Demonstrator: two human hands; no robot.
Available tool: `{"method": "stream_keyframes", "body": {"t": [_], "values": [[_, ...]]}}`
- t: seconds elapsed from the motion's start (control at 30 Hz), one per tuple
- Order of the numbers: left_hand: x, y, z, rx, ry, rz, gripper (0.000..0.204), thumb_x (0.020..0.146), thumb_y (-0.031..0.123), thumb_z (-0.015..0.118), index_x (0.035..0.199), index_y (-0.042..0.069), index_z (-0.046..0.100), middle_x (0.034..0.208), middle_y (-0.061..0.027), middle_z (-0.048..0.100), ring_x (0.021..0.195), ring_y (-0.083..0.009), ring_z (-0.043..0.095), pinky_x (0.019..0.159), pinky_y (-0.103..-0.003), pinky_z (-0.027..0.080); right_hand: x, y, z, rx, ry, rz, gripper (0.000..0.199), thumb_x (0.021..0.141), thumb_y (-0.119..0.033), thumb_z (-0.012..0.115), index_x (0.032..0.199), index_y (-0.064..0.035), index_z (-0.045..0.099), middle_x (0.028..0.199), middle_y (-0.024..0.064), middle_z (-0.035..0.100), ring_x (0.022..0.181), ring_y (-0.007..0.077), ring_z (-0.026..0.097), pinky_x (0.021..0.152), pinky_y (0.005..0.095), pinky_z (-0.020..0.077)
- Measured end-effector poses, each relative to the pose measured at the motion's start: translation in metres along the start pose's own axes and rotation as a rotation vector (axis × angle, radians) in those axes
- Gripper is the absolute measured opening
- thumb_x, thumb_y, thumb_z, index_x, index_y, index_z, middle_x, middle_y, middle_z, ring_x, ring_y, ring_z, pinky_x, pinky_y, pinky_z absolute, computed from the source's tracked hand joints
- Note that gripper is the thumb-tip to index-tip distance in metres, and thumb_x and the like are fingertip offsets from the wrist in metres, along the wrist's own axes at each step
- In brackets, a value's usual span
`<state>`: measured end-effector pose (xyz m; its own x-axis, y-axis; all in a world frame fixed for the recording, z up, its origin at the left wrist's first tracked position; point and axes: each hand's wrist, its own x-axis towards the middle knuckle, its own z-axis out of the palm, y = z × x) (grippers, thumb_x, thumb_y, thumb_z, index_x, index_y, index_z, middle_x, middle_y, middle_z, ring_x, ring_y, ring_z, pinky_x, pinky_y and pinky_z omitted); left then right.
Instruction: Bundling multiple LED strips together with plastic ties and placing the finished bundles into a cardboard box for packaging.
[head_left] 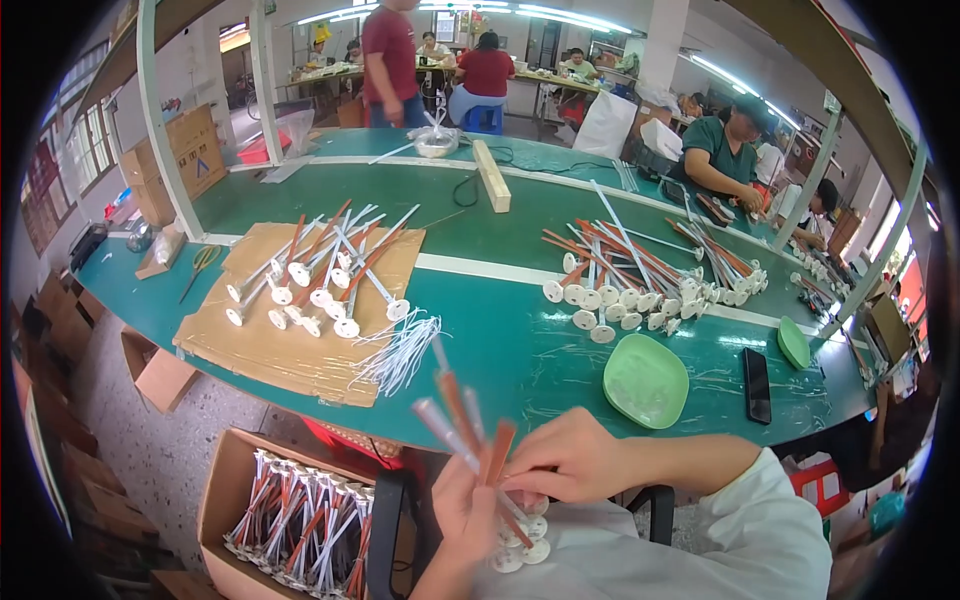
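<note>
In my closed left hand (465, 515) is a bundle of brown and pale grey sticks (497, 455), held over my lap, its white round discs (536, 551) pointing down. The upper stick ends are blurred. My right hand (570, 455) is closed against the bundle just below those ends, its fingers pinched; what they pinch is hidden. Past the bundle, a bunch of thin white ties (398, 352) lies on a cardboard sheet (215, 335). Loose disc-ended sticks (330, 270) rest on the same sheet, and a bigger pile of them (640, 275) is on the green table to the right.
A carton (222, 490) of similar bundles stands at lower left. On the table are a green dish (645, 382), a black phone (757, 385), a wooden bar (490, 175) and scissors (203, 260). Shelf posts (165, 130) rise from it. A co-worker (722, 155) works at far right.
</note>
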<state>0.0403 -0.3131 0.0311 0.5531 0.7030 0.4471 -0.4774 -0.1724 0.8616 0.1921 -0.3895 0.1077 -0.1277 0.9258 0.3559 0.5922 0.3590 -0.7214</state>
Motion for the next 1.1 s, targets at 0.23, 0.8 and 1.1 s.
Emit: {"method": "stream_keyframes", "body": {"t": [0.23,0.8,1.1], "values": [[0.011,0.013,-0.032,-0.56,0.245,-0.272,0.06,0.095,0.036,0.043,0.133,-0.008,0.03,0.097,-0.0156,0.058,0.059,-0.018,0.06,0.047,-0.029,0.05,0.091,0.023,0.041,0.694,-0.166,0.317,0.032,0.07,-0.007,0.083,0.071,-0.0043,0.051,0.067,0.0054,0.063,0.052,0.0127,0.061,0.045,0.0247,0.0449],[0.006,0.175,-0.279,0.886,1.695,0.747,0.049,0.102,0.039,0.04,0.094,-0.006,0.058,0.088,-0.0188,0.065,0.077,-0.0223,0.064,0.062,-0.032,0.053,0.189,0.088,0.173,0.013,-0.411,-0.459,0.012,0.079,-0.012,0.07,0.079,-0.0061,0.06,0.07,0.0082,0.061,0.063,0.0244,0.062,0.058,0.0348,0.0497],[-0.055,-0.015,-0.435,0.283,1.301,0.072,0.034,0.104,0.037,0.039,0.104,0.003,0.045,0.089,-0.0147,0.061,0.083,-0.027,0.062,0.081,-0.043,0.05,0.181,0.096,0.178,-0.255,-0.905,-0.317,0.015,0.08,-0.019,0.068,0.082,-0.0067,0.059,0.075,0.0103,0.061,0.077,0.0299,0.063,0.069,0.0418,0.0515]]}}
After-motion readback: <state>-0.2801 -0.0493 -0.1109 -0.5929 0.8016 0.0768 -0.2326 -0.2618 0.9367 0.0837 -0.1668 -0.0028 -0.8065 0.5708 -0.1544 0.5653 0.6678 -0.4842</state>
